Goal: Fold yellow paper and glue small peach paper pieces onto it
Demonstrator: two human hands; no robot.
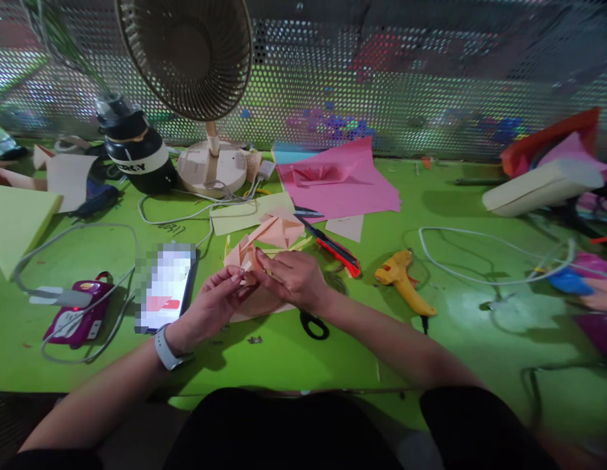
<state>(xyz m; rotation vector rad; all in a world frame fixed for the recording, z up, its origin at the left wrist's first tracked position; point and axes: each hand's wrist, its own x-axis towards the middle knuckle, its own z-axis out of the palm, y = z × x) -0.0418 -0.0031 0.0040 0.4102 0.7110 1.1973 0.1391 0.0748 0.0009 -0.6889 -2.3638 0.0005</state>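
Note:
Both my hands meet over a folded piece of peach paper (pixel 245 254) at the middle of the green table (pixel 294 352). My left hand (pixel 213 303), with a white watch on the wrist, pinches the paper's near edge with its fingertips. My right hand (pixel 291 277) lies over the paper with its fingers curled and pressed onto the fold. More folded peach paper (pixel 281 228) sits just behind my hands. Black scissors (pixel 313 324) lie partly under my right wrist.
A phone (pixel 165 287) lies left of my hands, a maroon device (pixel 81 316) with cables further left. A red cutter (pixel 339 251), a yellow glue gun (pixel 404 281), pink paper sheets (pixel 340 179), a desk fan (pixel 205 98) and a black bottle (pixel 134 147) stand around. A perforated metal screen (pixel 431 85) backs the table.

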